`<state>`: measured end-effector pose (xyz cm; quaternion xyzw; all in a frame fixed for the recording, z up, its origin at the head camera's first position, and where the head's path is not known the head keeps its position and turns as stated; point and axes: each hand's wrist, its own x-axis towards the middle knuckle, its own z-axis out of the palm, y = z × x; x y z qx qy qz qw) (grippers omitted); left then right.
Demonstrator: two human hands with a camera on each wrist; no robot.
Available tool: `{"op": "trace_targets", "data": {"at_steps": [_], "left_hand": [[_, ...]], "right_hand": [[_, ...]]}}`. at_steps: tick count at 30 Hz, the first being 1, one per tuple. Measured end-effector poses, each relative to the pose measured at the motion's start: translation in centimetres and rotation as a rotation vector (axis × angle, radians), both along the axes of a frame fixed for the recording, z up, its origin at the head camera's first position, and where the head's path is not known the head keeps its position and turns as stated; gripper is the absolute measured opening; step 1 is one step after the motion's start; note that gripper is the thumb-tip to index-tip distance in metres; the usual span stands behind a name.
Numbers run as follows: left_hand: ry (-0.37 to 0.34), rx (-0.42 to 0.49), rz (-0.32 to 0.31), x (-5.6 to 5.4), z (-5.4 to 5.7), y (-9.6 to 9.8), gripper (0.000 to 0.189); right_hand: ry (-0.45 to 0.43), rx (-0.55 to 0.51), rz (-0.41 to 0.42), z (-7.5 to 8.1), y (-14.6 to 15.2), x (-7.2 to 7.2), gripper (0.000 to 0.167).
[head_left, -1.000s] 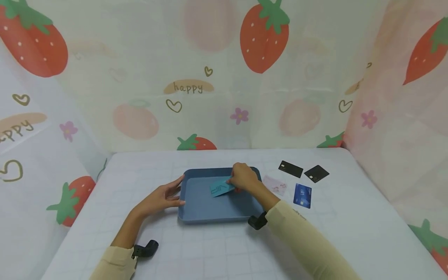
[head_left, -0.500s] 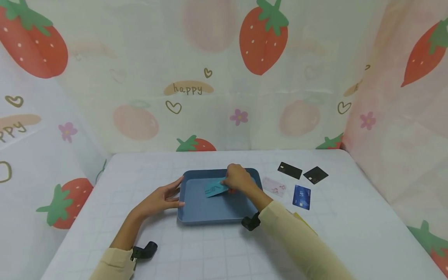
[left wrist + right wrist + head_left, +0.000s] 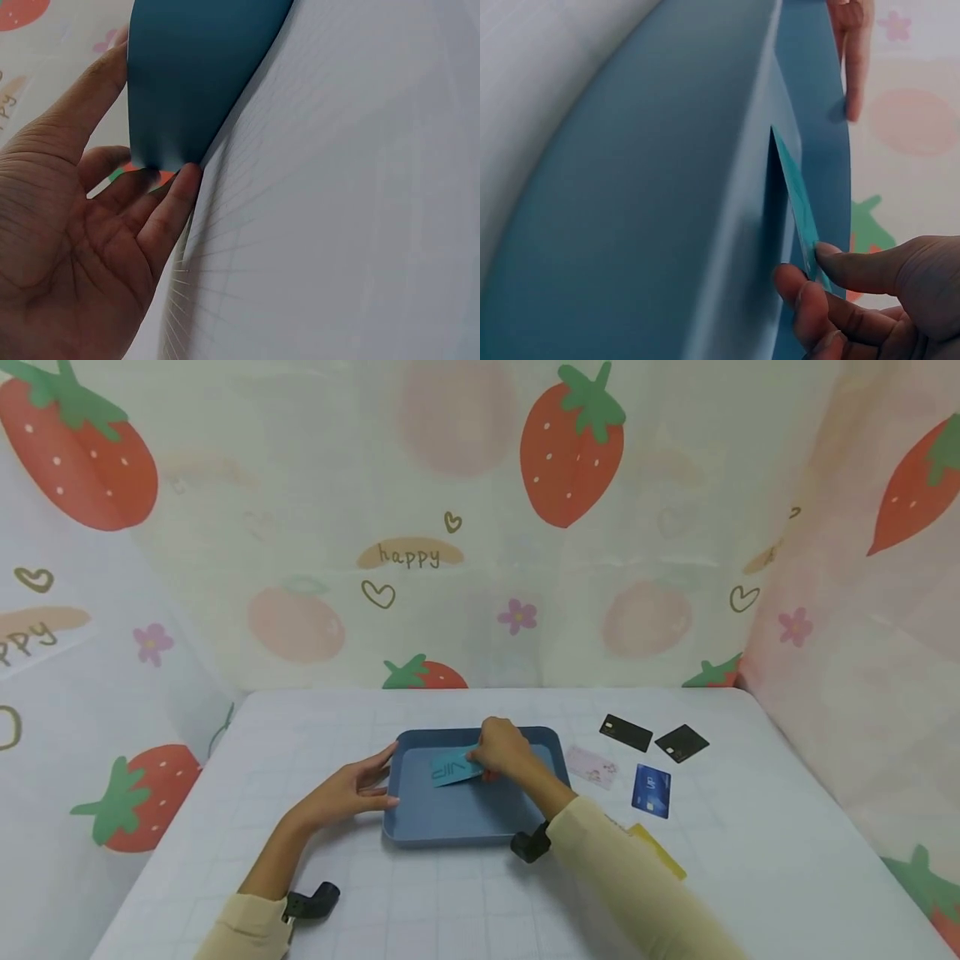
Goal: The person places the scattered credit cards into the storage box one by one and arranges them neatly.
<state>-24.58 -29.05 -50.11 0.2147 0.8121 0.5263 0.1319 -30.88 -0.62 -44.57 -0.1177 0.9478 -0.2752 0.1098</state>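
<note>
My left hand (image 3: 341,793) holds the left side of a shallow blue tray (image 3: 450,822). In the left wrist view the thumb reaches the tray's rim, and the other fingers are at the lower edge of its side wall. My right hand (image 3: 508,750) is over the tray, pinching a teal card (image 3: 453,767) marked VIP between thumb and fingers. Seen from the right wrist, the card (image 3: 799,202) is tilted, close over the tray floor. The fingers hide the card's right end.
Right of the tray lie a pale pink card (image 3: 591,767), a blue card (image 3: 651,791) and two black cards, one on the left (image 3: 626,732) and one on the right (image 3: 682,743). A yellow card (image 3: 658,850) is partly hidden by my right sleeve. A strawberry-print cloth hangs behind.
My right hand has moved left over the tray with the teal card, and the card lies flatter. The yellow card has come into view beside the right sleeve. The left hand stays at the tray.
</note>
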Motion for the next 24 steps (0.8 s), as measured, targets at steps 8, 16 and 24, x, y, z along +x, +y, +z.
{"op": "trace_targets", "data": {"at_steps": [8,16,24], "left_hand": [[0.005,0.0,-0.004,0.2,0.1,0.1,0.097],[-0.01,0.021,-0.013,0.1,0.0,0.0,0.097],[-0.024,0.072,-0.036,0.2,0.1,-0.2,0.097]], "right_hand": [[0.011,0.041,-0.008,-0.2,-0.4,0.2,0.028],[0.004,0.056,-0.023,0.0,-1.0,0.3,0.028],[0.014,0.002,-0.013,-0.4,-1.7,0.2,0.031]]}}
